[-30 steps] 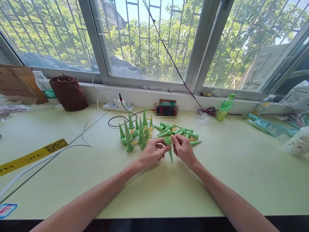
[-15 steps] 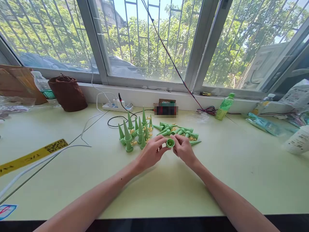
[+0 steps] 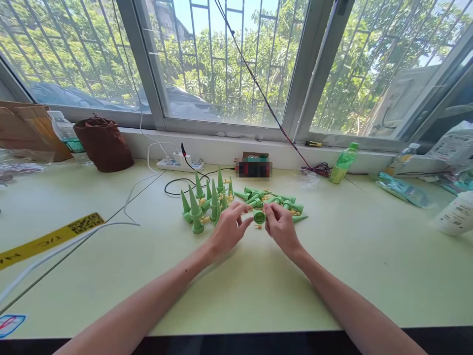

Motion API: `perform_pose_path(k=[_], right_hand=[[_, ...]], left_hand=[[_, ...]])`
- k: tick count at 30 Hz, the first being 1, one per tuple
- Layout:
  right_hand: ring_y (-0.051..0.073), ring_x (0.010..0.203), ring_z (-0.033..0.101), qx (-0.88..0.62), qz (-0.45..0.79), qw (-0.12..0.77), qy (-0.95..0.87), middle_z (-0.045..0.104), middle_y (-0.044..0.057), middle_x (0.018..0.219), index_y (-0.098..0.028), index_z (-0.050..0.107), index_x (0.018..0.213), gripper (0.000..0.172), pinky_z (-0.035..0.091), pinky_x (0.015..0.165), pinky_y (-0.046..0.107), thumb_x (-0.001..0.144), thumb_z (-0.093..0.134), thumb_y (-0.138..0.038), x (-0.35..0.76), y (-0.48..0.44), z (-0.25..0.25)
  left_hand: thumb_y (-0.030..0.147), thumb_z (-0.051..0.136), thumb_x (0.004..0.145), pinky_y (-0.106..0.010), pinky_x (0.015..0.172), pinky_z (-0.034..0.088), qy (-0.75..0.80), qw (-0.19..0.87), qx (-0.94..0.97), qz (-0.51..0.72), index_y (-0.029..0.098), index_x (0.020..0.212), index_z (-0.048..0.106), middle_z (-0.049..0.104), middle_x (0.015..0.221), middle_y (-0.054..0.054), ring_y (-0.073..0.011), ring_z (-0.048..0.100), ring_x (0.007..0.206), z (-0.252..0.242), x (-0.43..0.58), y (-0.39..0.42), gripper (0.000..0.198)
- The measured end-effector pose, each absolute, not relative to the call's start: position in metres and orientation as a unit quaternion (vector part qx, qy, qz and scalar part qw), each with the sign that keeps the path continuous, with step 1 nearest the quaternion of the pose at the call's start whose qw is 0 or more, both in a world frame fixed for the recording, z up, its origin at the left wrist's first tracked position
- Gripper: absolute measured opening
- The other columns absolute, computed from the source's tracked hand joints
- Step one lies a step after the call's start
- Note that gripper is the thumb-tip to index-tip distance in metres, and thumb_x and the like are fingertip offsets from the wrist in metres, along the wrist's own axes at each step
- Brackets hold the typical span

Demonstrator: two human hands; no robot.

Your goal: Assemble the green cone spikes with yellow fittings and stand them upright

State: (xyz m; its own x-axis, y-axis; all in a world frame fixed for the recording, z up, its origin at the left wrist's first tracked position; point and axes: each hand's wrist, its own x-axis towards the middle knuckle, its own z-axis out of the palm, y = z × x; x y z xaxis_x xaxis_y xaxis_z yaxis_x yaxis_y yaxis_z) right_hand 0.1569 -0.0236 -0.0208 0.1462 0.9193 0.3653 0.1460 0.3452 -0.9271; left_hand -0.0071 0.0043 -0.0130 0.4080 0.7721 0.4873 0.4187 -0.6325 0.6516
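One green spike [image 3: 259, 217], mouth facing me
My right hand [image 3: 281, 226] pinches it, likely for steadiness; left hand [image 3: 231, 227] gapes alongside.

Looks like a workshop; a table [image 3: 295, 286] by barred windows [image 3: 240, 69], many green spikes [image 3: 214, 203], a power strip [image 3: 186, 167].

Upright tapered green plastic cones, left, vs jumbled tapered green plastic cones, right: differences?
Pose: the upright cones mostly stand wide end down, tips up; the jumbled cones lie on their sides.
Arrangement: the upright cones' tips point roughly one way; the jumbled cones overlap, pointing in several directions.
Shared: green colour, tapered shape, with small yellow parts among both groups.
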Motion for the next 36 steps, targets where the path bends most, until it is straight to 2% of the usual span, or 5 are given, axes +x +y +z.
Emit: perform_pose_path(k=[4, 12, 22, 28, 36], right_hand=[[0.009, 0.041, 0.033, -0.482, 0.283, 0.592, -0.58, 0.033, -0.007, 0.049, -0.021, 0.045, 0.069, 0.038, 0.026, 0.041, 0.024, 0.093, 0.049, -0.05, 0.16, -0.024, -0.019], [0.01, 0.046, 0.039, -0.474, 0.271, 0.564, -0.619, 0.041, -0.005, 0.053, -0.02, 0.048, 0.071, 0.036, 0.031, 0.045, 0.024, 0.095, 0.047, -0.048, 0.158, -0.023, -0.026], [0.01, 0.045, 0.034, -0.498, 0.246, 0.532, -0.639, 0.038, -0.006, 0.049, -0.019, 0.049, 0.069, 0.037, 0.027, 0.046, 0.024, 0.095, 0.046, -0.045, 0.161, -0.023, -0.027], [0.01, 0.045, 0.034, -0.505, 0.248, 0.526, -0.638, 0.038, -0.006, 0.046, -0.02, 0.048, 0.065, 0.038, 0.027, 0.046, 0.025, 0.093, 0.047, -0.045, 0.161, -0.022, -0.027], [0.01, 0.044, 0.035, -0.504, 0.263, 0.533, -0.627, 0.04, -0.005, 0.046, -0.02, 0.047, 0.064, 0.038, 0.026, 0.045, 0.025, 0.093, 0.048, -0.045, 0.16, -0.022, -0.025]], left_hand=[[0.053, 0.05, 0.089, -0.02, 0.039, 0.037, 0.39, 0.446, 0.717, 0.366, 0.015, 0.079, 0.058, 0.058, 0.068, 0.0, -0.0064, 0.047, 0.043, -0.004, -0.003, -0.001, 0.041], [0.063, 0.056, 0.082, -0.018, 0.036, 0.034, 0.314, 0.711, 0.574, 0.258, 0.012, 0.081, 0.058, 0.063, 0.078, -0.006, -0.0059, 0.05, 0.046, 0.001, 0.0, -0.007, 0.051], [0.054, 0.058, 0.084, -0.019, 0.04, 0.036, 0.318, 0.587, 0.69, 0.278, 0.015, 0.078, 0.055, 0.05, 0.055, 0.003, -0.0081, 0.047, 0.043, -0.004, -0.002, -0.007, 0.039], [0.039, 0.063, 0.084, -0.019, 0.049, 0.045, 0.316, 0.346, 0.805, 0.364, 0.015, 0.082, 0.057, 0.053, 0.079, -0.001, -0.0078, 0.052, 0.057, -0.013, -0.001, -0.005, 0.025], [0.029, 0.057, 0.09, -0.021, 0.056, 0.047, 0.305, 0.234, 0.847, 0.367, 0.02, 0.099, 0.063, 0.055, 0.103, -0.003, -0.0033, 0.05, 0.054, -0.023, -0.003, -0.001, 0.014]])
